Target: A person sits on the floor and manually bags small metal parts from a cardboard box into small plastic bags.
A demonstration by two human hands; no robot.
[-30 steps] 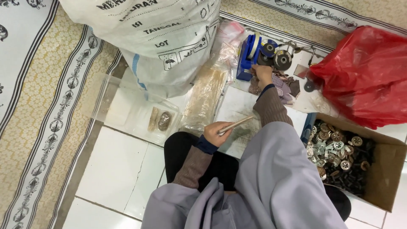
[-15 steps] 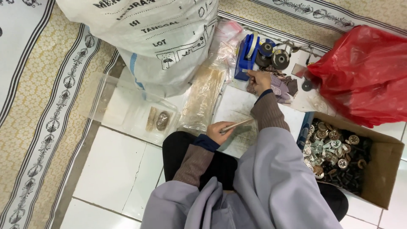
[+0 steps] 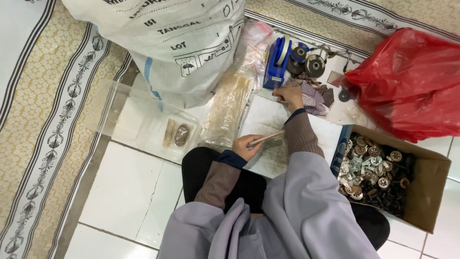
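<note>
Left hand (image 3: 246, 146): closed on one slim clear packet (image 3: 266, 139), held level over white work board (image 3: 268, 124), apparently to keep contents flat. Right hand (image 3: 289, 97): extended to heap of patterned scraps (image 3: 314, 93), fingers curled on it; grip on any single piece not discernible. Blue tape dispenser (image 3: 277, 62), one, just beyond the heap, within reach. Cardboard box (image 3: 424, 192), one, at right side, filled with metal fittings, uncounted. Red plastic bag (image 3: 407, 81), one. White printed sack (image 3: 167, 43), one. Clear pouch stack (image 3: 227, 108), left of board.
</note>
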